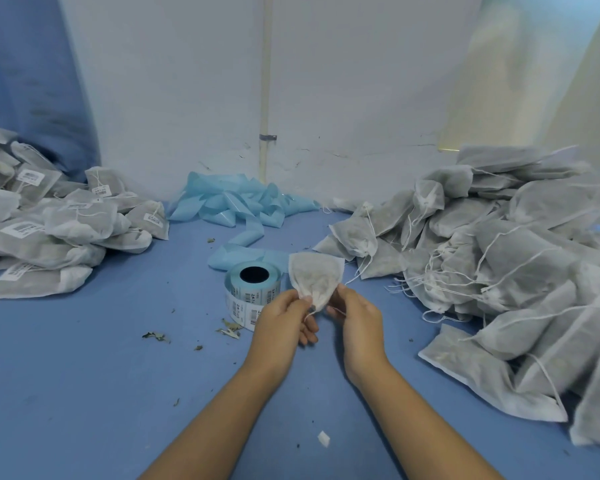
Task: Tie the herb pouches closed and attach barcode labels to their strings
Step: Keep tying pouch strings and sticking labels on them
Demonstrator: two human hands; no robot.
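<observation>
I hold one white herb pouch [315,276] up over the blue table, its gathered neck pointing down toward me. My left hand [284,317] pinches the neck and a short end of string on the left. My right hand [355,315] pinches the pouch's drawstring on the right side of the neck. A roll of barcode labels [252,289] with a black core lies just left of the pouch, a strip of labels trailing under my left hand.
A large pile of unlabelled pouches with loose strings [499,265] fills the right side. Labelled pouches [49,230] are heaped at the left. Crumpled light-blue label backing [236,202] lies at the back by the wall. Herb crumbs [229,329] dot the blue table [84,393].
</observation>
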